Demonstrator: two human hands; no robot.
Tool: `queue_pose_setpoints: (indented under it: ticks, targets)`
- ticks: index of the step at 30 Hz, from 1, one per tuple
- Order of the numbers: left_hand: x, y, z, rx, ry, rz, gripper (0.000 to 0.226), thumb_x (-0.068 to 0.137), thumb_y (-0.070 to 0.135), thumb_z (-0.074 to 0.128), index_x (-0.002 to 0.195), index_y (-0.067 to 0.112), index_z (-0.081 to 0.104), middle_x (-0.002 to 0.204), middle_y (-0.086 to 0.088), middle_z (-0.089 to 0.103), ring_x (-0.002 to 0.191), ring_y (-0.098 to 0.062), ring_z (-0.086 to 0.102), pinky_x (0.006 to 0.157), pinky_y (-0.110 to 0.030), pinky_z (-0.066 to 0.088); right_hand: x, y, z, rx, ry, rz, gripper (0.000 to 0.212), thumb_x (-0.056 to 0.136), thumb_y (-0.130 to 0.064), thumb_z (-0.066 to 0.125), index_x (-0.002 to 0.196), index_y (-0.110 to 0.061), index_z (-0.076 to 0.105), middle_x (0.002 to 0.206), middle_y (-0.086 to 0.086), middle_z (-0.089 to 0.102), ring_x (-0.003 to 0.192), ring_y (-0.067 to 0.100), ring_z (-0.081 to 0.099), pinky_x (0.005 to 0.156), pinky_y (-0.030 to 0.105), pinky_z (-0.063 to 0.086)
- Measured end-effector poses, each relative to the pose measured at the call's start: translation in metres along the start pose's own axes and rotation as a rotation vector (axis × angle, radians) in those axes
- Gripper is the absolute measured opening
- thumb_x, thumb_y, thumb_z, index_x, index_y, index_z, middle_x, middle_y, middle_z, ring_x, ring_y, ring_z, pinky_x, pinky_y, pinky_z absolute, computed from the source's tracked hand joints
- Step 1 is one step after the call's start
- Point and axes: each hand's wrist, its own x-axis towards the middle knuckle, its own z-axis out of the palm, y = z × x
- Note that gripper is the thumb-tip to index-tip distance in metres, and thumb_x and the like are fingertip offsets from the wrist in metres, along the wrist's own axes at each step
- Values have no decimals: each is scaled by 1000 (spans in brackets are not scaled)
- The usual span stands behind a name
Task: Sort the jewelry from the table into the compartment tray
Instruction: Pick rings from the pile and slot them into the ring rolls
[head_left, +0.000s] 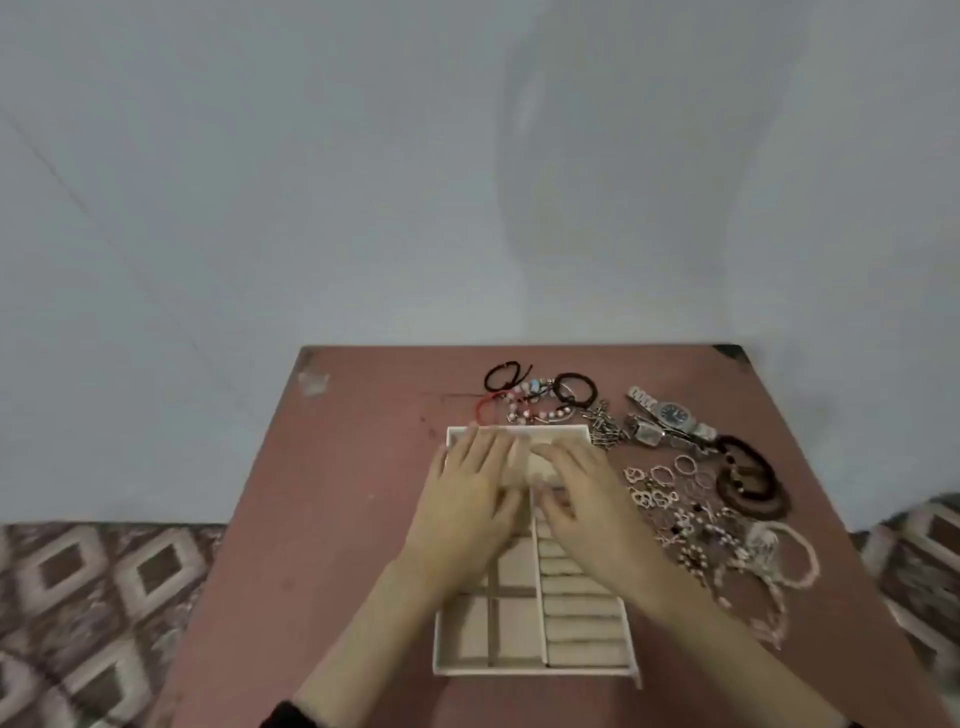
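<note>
A pale compartment tray (587, 671) lies in the middle of the reddish table (332, 519), with square cells on its left and padded ring rolls on its right. My left hand (467, 499) and my right hand (582, 499) lie flat over the tray's far half, fingers spread, nothing visibly held. Behind the tray lie dark cord and bead bracelets (530, 395). To the right are two watches (670, 415), thin rings (680, 473), dark bangles (748, 483), small earrings and charms (680, 530) and pale bead bracelets (779, 556). The cells under my hands are hidden.
The table stands against a pale wall (363, 182). A patterned brown and white carpet (93, 597) shows on the floor at both sides. The table's left half holds no jewelry. A small cluster of metal clips (605, 423) lies at the tray's far right corner.
</note>
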Motion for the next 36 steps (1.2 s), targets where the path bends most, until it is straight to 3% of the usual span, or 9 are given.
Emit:
queue_pose_setpoints:
  ticks: [3, 7, 12, 17, 22, 24, 28, 33, 36]
  targets:
    - [-15, -6, 28, 101, 6, 4, 75, 82, 56, -5, 149, 26, 9, 158, 5, 8, 146, -14, -4, 117, -42, 1, -15, 15, 30, -154, 72, -64, 39, 93, -30, 40, 124, -12, 55, 123, 6, 56, 123, 22, 44, 110, 32, 31]
    - [-18, -16, 47, 216, 108, 33, 58, 98, 45, 8, 141, 18, 35, 147, -3, 40, 137, -23, 34, 107, -47, 22, -21, 26, 47, -274, 152, -98, 45, 95, -35, 35, 129, -12, 52, 131, 12, 55, 127, 28, 47, 111, 29, 16]
    - [-18, -17, 52, 187, 155, 47, 75, 81, 55, -4, 148, 25, 12, 157, 6, 10, 146, -12, 2, 114, -32, -4, -21, 31, 55, -404, 207, -144, 50, 95, -35, 28, 128, -9, 56, 130, 16, 57, 124, 30, 52, 106, 38, 24]
    - [-19, -16, 52, 241, 150, 53, 86, 69, 57, -18, 148, 29, 0, 158, 10, -2, 145, -8, -8, 117, -32, -4, -18, 33, 59, -425, 239, -137, 50, 92, -34, 30, 124, -10, 60, 125, 16, 61, 118, 29, 57, 105, 36, 29]
    - [-16, -23, 55, 357, 202, 176, 89, 79, 65, -18, 146, 21, 19, 154, -2, 24, 144, -22, 20, 114, -42, 18, -16, 36, 61, -381, 300, -175, 46, 90, -31, 35, 117, -8, 64, 117, 18, 65, 109, 30, 62, 100, 40, 44]
    - [-14, -24, 56, 350, 239, 167, 82, 79, 62, -8, 146, 23, 20, 154, 1, 24, 143, -20, 20, 114, -42, 18, -17, 33, 58, -385, 280, -192, 48, 91, -32, 33, 121, -7, 62, 122, 19, 62, 114, 31, 59, 105, 38, 34]
    - [-13, -24, 56, 310, 144, 107, 89, 69, 61, -14, 148, 27, 9, 157, 7, 10, 145, -13, 6, 117, -38, 7, -17, 26, 44, -373, 96, -155, 51, 100, -38, 21, 146, -18, 28, 153, 9, 28, 142, 21, 21, 114, 29, 5]
    - [-15, -18, 49, 327, 117, 97, 72, 85, 55, -6, 148, 24, 12, 157, 2, 13, 145, -18, 10, 116, -42, 9, -18, 21, 40, -368, 80, -139, 48, 101, -35, 26, 147, -21, 26, 154, 7, 27, 142, 18, 20, 114, 29, 7]
    - [-13, -12, 40, 426, 106, 140, 85, 75, 52, -15, 135, 24, 38, 141, 1, 42, 131, -25, 36, 111, -46, 18, -18, 23, 38, -343, 85, -152, 47, 101, -33, 28, 146, -20, 29, 153, 7, 30, 140, 19, 25, 112, 29, 12]
